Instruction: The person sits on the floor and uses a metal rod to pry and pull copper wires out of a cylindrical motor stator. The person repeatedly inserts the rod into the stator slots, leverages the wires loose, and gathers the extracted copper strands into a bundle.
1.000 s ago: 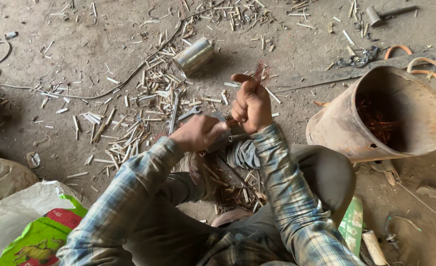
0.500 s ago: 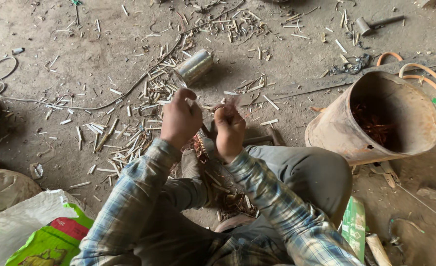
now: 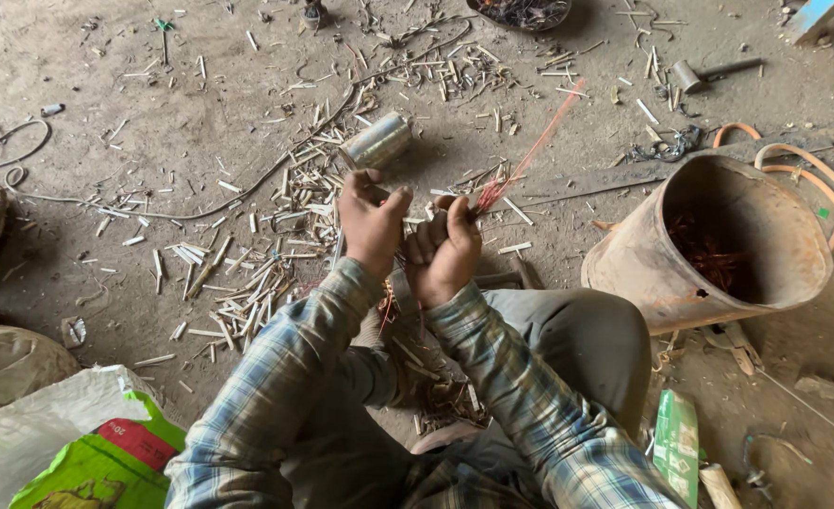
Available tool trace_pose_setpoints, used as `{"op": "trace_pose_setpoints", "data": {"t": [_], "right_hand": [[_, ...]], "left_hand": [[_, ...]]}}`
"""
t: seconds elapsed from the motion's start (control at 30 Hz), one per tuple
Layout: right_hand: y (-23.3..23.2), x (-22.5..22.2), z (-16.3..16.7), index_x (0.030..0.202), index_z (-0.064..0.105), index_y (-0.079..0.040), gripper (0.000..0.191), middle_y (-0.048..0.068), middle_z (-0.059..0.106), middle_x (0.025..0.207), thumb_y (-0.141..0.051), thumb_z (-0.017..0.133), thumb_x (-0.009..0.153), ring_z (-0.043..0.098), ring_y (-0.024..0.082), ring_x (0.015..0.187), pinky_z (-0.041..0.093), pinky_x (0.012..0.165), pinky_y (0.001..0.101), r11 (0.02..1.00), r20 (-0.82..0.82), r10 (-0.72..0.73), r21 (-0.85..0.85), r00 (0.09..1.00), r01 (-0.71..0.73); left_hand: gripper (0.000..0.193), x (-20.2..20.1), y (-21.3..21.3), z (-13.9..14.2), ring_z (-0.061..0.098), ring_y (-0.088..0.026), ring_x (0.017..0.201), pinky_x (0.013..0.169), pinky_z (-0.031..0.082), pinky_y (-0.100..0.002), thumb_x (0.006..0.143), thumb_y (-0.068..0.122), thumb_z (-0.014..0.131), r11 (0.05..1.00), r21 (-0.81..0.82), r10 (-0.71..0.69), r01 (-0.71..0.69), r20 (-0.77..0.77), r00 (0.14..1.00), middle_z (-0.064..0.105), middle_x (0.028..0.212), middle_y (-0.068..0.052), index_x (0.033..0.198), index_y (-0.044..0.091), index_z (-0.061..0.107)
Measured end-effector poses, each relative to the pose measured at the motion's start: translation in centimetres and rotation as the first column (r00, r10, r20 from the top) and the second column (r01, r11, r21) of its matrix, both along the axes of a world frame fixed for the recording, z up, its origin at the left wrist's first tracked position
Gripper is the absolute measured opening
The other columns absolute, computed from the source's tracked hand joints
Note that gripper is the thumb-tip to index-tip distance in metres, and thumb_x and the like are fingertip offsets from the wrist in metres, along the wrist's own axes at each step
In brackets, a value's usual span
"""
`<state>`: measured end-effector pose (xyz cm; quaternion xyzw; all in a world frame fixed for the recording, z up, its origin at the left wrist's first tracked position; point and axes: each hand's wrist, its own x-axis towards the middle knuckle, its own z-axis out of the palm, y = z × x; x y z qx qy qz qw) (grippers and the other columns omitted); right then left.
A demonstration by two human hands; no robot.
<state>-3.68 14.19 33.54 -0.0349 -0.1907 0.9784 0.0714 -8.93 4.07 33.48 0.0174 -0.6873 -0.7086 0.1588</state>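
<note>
Clamped tight, the right hand (image 3: 443, 253) is closed in a fist grip on a bundle of thin reddish copper strands (image 3: 528, 155), which fan out up and to the right from the top of the fist. Just beside it, almost touching, the left hand (image 3: 372, 221) is closed around a short piece of cable (image 3: 400, 290); what lies inside that fist is mostly hidden. Both hands are held above the dirt floor (image 3: 153, 123), in front of the knees of the seated person in a plaid shirt. Progress is judged as well under way: many short pale sheath offcuts (image 3: 247, 283) are scattered over the floor to the left and ahead, and a rusty metal bucket (image 3: 719, 245) lying tilted on its side to the right already holds a tangle of reddish wire. The piece in hand seems part-stripped, with strands bared at one end only. How much cable is left cannot be told; a long thin cable (image 3: 276, 174) is seen trailing across the floor. A shiny metal can (image 3: 376, 141) lies just ahead of the hands, a hammer (image 3: 709, 72) well apart at upper right, and a green and white sack (image 3: 78, 452) at lower left.
</note>
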Motion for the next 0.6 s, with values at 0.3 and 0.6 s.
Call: {"op": "trace_pose_setpoints", "data": {"t": [0.3, 0.6], "right_hand": [[1.0, -1.4, -1.0, 0.110, 0.054, -0.008, 0.036, -0.004, 0.031, 0.059, -0.043, 0.049, 0.108, 0.028, 0.008, 0.046, 0.027, 0.043, 0.0274, 0.997, -0.085, 0.014, -0.078, 0.996, -0.021], [-0.9, -1.8, -2.5, 0.115, 0.054, -0.004, 0.036, -0.003, 0.042, 0.070, -0.039, 0.049, 0.112, 0.039, 0.009, 0.055, 0.036, 0.051, 0.0266, 0.962, -0.149, 0.137, -0.217, 0.979, -0.168]], "left_hand": [[0.082, 1.6, -0.2, 0.0, 0.056, -0.020, 0.125, 0.103, 0.050, -0.032, 0.081, 0.009, 0.084, 0.978, 0.183, -0.116, 0.099, 0.082, 0.990, 0.053, 0.142, -0.013, 0.146, 0.003, 0.035], [0.022, 2.3, -0.9, -0.2, 0.068, -0.017, 0.064, 0.057, 0.056, -0.028, 0.094, 0.007, 0.073, 0.909, 0.287, -0.335, 0.301, 0.073, 0.940, 0.073, 0.083, -0.011, 0.111, -0.007, 0.068]]}}
